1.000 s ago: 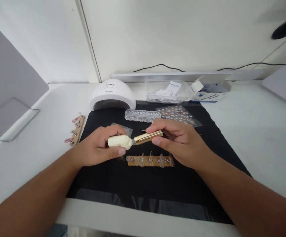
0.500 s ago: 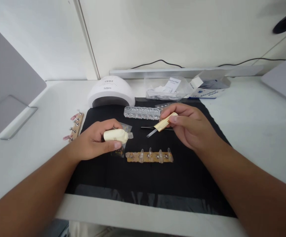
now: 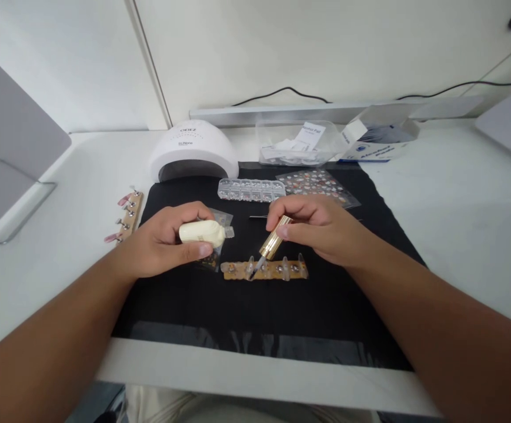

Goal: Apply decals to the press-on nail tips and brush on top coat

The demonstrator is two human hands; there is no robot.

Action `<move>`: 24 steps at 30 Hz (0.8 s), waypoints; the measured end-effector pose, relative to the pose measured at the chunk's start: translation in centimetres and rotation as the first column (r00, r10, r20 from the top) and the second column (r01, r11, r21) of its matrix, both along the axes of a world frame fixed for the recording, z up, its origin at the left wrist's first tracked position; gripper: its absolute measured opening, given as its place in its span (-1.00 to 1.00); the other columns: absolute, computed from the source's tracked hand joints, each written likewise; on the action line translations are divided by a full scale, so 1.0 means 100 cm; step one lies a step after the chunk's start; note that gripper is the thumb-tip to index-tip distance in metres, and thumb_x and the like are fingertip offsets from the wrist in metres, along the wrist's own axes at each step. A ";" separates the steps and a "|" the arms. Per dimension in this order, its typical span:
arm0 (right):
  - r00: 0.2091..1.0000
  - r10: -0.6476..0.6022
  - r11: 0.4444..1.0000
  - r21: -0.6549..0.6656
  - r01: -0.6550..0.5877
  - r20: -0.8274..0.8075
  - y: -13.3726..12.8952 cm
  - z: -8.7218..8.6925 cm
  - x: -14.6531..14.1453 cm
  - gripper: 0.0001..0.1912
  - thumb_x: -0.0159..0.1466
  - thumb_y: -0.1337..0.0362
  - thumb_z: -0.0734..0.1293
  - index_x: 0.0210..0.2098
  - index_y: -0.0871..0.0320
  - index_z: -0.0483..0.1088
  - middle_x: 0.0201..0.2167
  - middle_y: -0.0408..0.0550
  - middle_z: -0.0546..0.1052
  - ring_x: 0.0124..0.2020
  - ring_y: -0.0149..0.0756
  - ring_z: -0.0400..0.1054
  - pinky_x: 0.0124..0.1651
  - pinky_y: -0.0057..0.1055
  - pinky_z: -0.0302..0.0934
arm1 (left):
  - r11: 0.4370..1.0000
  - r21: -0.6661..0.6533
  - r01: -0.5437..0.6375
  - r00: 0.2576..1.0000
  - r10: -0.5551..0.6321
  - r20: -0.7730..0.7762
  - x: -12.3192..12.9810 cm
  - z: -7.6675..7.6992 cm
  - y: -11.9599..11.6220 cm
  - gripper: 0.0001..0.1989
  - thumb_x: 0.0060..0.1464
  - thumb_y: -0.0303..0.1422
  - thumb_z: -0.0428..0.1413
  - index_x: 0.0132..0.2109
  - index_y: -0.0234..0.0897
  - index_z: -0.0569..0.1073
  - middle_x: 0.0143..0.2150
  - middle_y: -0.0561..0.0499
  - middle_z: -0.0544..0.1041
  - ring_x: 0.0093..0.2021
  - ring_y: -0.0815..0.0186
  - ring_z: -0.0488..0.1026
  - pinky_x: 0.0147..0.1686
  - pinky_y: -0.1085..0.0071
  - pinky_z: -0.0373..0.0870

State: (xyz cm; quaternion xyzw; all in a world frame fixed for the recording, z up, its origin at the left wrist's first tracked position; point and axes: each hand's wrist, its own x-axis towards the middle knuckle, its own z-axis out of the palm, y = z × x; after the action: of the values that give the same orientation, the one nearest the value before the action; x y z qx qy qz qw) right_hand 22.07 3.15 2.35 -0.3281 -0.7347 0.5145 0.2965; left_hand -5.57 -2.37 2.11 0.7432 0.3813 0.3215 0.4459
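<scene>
My left hand is closed around a cream nail polish bottle, tipped sideways with its uncapped neck toward the right. Between the thumb and fingers of my right hand is the gold-capped polish brush, its bristles pointing down and left. The brush tip is over a nail tip stand that carries several clear false nails on a tan strip; whether the bristles touch a nail I cannot tell. Partly behind my left hand lies a small clear packet. Thin tweezers show in part behind my right hand.
A white nail lamp stands at the back left, near a second nail stand. Behind my hands are a rhinestone case, a sticker sheet, a clear tub and an alcohol pad box. A black mat covers the middle.
My right hand has moved down and left, bringing the brush from above the mat to the nail stand. The left hand still grips the bottle. More of the sticker sheet shows.
</scene>
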 end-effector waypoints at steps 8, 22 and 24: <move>1.000 -0.003 0.999 0.036 0.003 0.027 0.002 0.002 0.001 -0.94 0.11 0.32 0.35 -0.46 0.11 0.48 -0.59 -0.17 0.50 -0.56 -0.35 0.31 -0.46 -0.36 0.10 | 1.000 0.019 -0.015 1.000 0.015 0.011 0.001 0.001 0.000 -0.85 0.19 -0.33 0.26 -0.19 -0.29 0.46 -0.43 0.12 0.46 -0.49 0.46 0.29 -0.54 0.57 0.16; 0.998 -0.035 0.998 0.047 0.033 0.046 0.001 0.004 0.000 -0.93 0.10 0.30 0.33 -0.48 0.10 0.47 -0.59 -0.18 0.50 -0.54 -0.35 0.30 -0.44 -0.35 0.10 | 0.999 0.037 -0.018 1.000 0.018 -0.007 -0.001 0.000 0.000 -0.88 0.20 -0.36 0.26 -0.17 -0.27 0.48 -0.41 0.15 0.47 -0.48 0.49 0.29 -0.52 0.60 0.18; 0.998 -0.031 0.999 0.043 0.029 0.060 0.000 0.004 -0.001 -0.93 0.09 0.31 0.34 -0.48 0.10 0.48 -0.59 -0.19 0.50 -0.55 -0.35 0.29 -0.44 -0.36 0.09 | 1.000 0.023 -0.021 1.000 0.021 -0.003 0.000 0.000 0.000 -0.88 0.20 -0.36 0.25 -0.16 -0.26 0.47 -0.41 0.15 0.47 -0.49 0.49 0.28 -0.53 0.60 0.18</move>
State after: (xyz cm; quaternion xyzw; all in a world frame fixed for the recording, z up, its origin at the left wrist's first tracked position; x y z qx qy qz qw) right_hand 21.98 3.14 2.77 -0.3484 -0.7490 0.4841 0.2885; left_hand -5.61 -2.40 2.13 0.7448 0.3861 0.3292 0.4334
